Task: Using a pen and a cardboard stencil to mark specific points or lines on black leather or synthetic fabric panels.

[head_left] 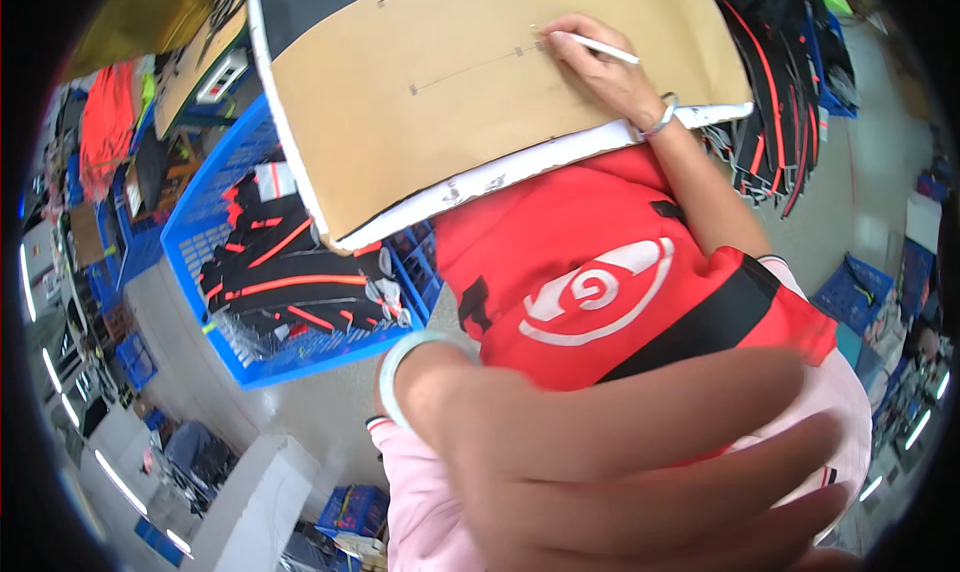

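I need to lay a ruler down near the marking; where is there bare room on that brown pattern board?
The brown pattern board is bare left of the right hand holding the white pencil. The left hand blocks the near view; the red garment and blue crate are crowded.

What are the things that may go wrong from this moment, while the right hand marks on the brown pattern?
1. The left hand is raised close to the camera and blocks much of the view, and it seems not to press the brown card pattern, which might slip.
2. The right hand holds a white marking pencil alone on the pattern; a slip would misplace the marks.
3. The red cloth hangs over the table edge and might pull downward.
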Available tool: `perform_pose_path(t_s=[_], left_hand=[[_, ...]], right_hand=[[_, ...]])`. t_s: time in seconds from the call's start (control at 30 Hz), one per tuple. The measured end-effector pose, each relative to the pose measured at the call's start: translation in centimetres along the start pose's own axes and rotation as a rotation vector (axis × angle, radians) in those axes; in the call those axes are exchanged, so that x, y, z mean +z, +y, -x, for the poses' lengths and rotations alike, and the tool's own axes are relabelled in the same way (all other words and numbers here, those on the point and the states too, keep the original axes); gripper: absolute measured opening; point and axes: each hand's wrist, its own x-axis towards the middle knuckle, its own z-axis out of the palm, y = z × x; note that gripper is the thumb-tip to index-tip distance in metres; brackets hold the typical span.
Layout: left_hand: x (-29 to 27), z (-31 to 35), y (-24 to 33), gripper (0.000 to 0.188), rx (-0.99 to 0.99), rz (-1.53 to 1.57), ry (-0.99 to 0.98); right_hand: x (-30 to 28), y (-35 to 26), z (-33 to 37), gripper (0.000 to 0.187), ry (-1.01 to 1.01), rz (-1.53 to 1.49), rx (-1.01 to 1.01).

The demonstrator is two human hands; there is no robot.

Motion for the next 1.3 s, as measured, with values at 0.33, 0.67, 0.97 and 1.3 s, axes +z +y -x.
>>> perform_pose_path(t_s=[0.33, 0.67, 0.97, 1.3], left_hand=[[1.9, -3.0, -2.7, 0.022, 0.106, 0.962, 0.244], [5.7, -4.8, -2.7, 0.022, 0.068, 1.479, 0.605], [5.0, -4.9, -4.2, 0.022, 0.211, 1.014, 0.471], [4.9, -1.7, -0.7, 0.039, -0.251, 0.458, 0.456]], right_hand=[[-0.5, 0.2, 0.0, 0.021, -0.013, 0.039, 0.017], [-0.8, -0.1, -0.1, 0.021, -0.01, 0.034, -0.013], [-0.4, -0.6, -0.2, 0.02, -0.007, 0.067, -0.036], [-0.6, 0.6, -0.2, 0.017, 0.045, 0.046, -0.139]])
